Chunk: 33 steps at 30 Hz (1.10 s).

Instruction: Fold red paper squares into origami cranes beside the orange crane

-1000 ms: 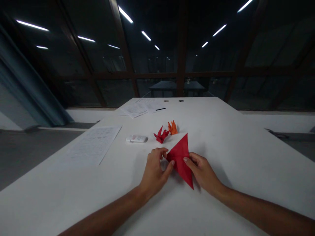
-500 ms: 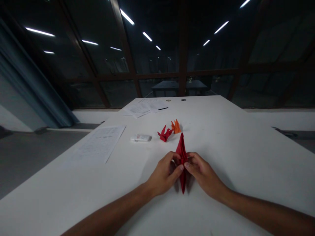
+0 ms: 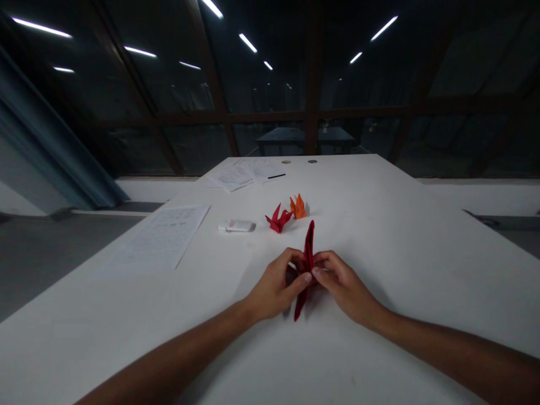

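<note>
A folded piece of red paper (image 3: 309, 246) stands on edge between my two hands, its narrow points reaching away from me and toward me. My left hand (image 3: 280, 284) pinches its left side, thumb near the middle fold. From the right, my right hand (image 3: 341, 284) grips it the same way, and the thumbs nearly meet. Some fingertips are hidden behind the paper. Just beyond stand a red origami crane (image 3: 279, 219) and an orange origami crane (image 3: 298, 207), close together.
Left of the cranes lies a small white container with printing (image 3: 237, 226). A printed sheet (image 3: 169, 230) rests near the left edge of the white table (image 3: 405, 259). Farther back are more papers (image 3: 242, 173), a thin black stick (image 3: 277, 176) and two small round discs (image 3: 312, 161).
The near point of the red paper has swung to the left, so the piece now looks bent at the middle. Both hands keep their pinch. The whole view has shifted slightly.
</note>
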Each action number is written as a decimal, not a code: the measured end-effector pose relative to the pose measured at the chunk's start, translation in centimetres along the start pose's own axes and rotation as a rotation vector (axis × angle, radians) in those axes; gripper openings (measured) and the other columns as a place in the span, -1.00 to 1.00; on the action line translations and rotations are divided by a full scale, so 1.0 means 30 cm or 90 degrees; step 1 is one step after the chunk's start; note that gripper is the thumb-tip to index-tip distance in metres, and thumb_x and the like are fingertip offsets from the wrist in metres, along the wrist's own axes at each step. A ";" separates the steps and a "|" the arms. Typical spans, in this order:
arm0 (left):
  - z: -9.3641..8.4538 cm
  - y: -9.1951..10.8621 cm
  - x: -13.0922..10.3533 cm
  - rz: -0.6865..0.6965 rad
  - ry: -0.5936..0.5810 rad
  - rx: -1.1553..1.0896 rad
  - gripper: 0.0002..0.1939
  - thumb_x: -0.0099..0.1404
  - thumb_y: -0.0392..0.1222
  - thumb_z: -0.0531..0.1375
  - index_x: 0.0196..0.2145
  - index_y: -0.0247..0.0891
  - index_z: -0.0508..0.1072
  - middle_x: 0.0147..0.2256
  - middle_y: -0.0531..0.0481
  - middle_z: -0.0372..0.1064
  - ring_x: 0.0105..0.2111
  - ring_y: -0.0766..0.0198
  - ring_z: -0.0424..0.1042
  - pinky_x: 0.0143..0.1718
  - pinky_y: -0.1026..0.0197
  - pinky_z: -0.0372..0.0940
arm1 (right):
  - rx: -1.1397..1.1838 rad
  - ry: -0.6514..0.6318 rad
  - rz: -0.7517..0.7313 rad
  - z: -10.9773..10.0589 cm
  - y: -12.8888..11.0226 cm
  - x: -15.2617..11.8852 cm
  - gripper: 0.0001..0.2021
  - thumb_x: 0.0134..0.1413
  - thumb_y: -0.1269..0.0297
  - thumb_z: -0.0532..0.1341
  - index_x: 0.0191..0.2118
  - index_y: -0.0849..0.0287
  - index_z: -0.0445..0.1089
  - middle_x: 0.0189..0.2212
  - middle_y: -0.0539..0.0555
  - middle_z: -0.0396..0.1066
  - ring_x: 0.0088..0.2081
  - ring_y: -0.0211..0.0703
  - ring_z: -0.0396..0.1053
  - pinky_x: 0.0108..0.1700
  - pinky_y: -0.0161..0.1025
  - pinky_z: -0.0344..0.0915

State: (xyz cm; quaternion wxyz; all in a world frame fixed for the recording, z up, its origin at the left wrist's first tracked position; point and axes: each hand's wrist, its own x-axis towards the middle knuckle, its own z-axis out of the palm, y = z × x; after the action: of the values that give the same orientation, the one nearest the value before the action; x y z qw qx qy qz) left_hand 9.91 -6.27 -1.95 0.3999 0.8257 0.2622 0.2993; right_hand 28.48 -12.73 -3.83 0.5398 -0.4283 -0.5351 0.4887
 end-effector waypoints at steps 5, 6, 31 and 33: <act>-0.003 -0.002 0.003 -0.001 -0.008 -0.016 -0.79 0.45 -0.11 0.12 -0.03 -0.23 0.28 -0.16 -0.05 0.39 -0.26 0.26 0.43 -0.21 0.20 0.37 | 0.016 -0.002 0.018 -0.005 0.007 0.001 -0.74 0.28 0.10 0.24 -0.03 0.09 0.30 -0.16 0.07 0.47 -0.17 -0.09 0.51 -0.08 -0.05 0.48; -0.003 0.000 0.003 -0.003 -0.011 -0.019 -0.80 0.46 -0.12 0.10 -0.03 -0.23 0.28 -0.17 -0.05 0.39 -0.29 0.29 0.43 -0.24 0.21 0.36 | 0.016 -0.001 0.019 -0.005 0.008 0.001 -0.74 0.27 0.10 0.25 -0.03 0.09 0.29 -0.16 0.07 0.48 -0.17 -0.09 0.51 -0.07 -0.05 0.49; 0.021 0.000 0.002 -0.066 0.181 0.022 -0.42 0.20 -0.40 0.10 0.16 -0.18 0.13 -0.33 0.09 0.33 -0.39 0.31 0.39 -0.34 0.27 0.32 | -0.167 0.118 -0.021 -0.008 0.004 0.026 -0.93 0.25 0.22 0.17 -0.22 0.07 0.30 -0.50 -0.08 0.40 -0.57 -0.24 0.37 -0.53 -0.30 0.30; 0.011 -0.004 0.004 -0.081 0.198 0.027 -0.44 0.20 -0.40 0.09 0.16 -0.18 0.17 -0.37 0.12 0.30 -0.41 0.32 0.35 -0.37 0.29 0.30 | -0.184 0.142 -0.020 -0.022 0.004 0.030 -0.94 0.23 0.24 0.17 -0.26 0.07 0.30 -0.53 -0.11 0.36 -0.62 -0.27 0.34 -0.59 -0.33 0.23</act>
State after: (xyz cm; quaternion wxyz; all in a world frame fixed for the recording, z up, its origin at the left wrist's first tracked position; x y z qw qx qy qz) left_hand 10.21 -6.28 -2.18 0.3552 0.7593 0.3787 0.3922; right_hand 29.10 -11.78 -3.85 0.5361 -0.5447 -0.5431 0.3476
